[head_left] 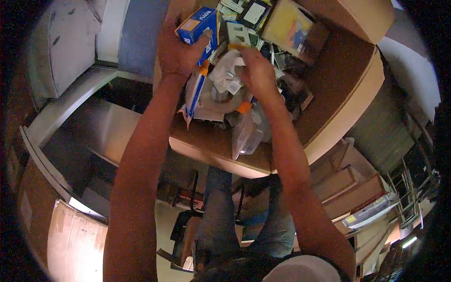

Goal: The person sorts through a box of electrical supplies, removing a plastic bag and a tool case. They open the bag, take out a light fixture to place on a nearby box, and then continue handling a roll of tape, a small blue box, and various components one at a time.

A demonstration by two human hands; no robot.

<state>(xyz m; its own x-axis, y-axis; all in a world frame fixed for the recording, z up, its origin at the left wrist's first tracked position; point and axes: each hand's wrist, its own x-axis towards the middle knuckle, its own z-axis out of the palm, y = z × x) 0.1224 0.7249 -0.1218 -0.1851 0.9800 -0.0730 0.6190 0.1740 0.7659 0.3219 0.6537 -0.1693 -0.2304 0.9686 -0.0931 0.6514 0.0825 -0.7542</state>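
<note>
Blue carton (202,30) with pale lettering is sitting in the person's left hand (181,57), above the near left part of a large open cardboard box (340,98). From where I am standing, that hand is gripping it, the thumb pressing across the printed side and the palm facing inward, while the lettering is showing upside down from the wearer's side. The right hand (258,70) is hanging over the middle of the jumble, its fingers curling down at a clear plastic bag (225,77); whether they are closing on the plastic or merely touching it, I cannot tell. Holding the carton by its firm sides, without squeezing the panels in, would be serving this well, and the right fingers would be doing best taking the bag by a loose fold, since its film is probably catching on the blue-and-white packet (193,96) and the clear plastic packs (251,134) lying nearby. Both forearms are stretching forward over the box's near edge, spreading apart toward the elbows, with the right wrist bending inward and the left hand standing slightly farther from the body.
</note>
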